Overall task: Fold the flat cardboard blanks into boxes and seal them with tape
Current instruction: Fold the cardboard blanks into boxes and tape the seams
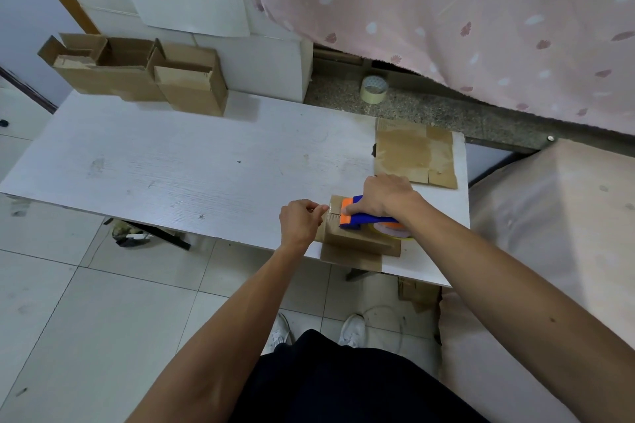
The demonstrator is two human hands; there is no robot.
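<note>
Right hand (386, 196) grips one tape dispenser (367, 216) — blade end leftward — on one box (357, 240). Left hand (300, 221) pinches the tape end. Two boxes (137, 72) stand behind.

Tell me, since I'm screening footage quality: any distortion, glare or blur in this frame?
Head view: wide-angle bending curves the table edges and floor tiles; soft, even light, faint shadows; mild sheen on the flat cardboard blank; hands and tape dispenser reasonably sharp.

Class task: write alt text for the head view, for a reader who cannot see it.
Right hand presses a blue-and-orange tape dispenser onto a cardboard box at the near edge of a white table, while the left hand pinches the tape end. Flat blanks lie behind; folded boxes stand far left.
</note>
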